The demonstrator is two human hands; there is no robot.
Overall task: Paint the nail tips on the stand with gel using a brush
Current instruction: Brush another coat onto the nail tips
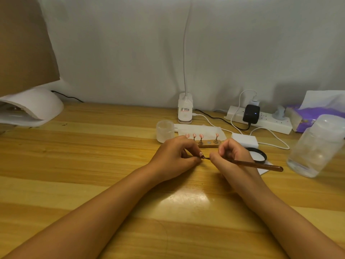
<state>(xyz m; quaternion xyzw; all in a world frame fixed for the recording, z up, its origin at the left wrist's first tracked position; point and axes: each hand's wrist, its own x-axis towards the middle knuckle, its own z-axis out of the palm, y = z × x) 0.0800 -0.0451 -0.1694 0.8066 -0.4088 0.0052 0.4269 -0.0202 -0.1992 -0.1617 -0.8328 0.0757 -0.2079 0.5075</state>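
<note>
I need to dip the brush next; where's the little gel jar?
The frosted gel jar stands on the table just left of the nail stand, beyond the left hand.

Open wood table (pixel 93 165) left, stand (pixel 209 145), jar (pixel 165 130) behind, bottle (pixel 315 146) blocks rt

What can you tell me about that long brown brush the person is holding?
The brush is a slim stick with a glossy dark brown handle, wood or lacquer by its look, ending in a rounded butt at the right. It lies nearly level above the table, tip pointing left. The right hand grips it near the front; its fine tip meets a small nail tip pinched in the left hand.
</note>
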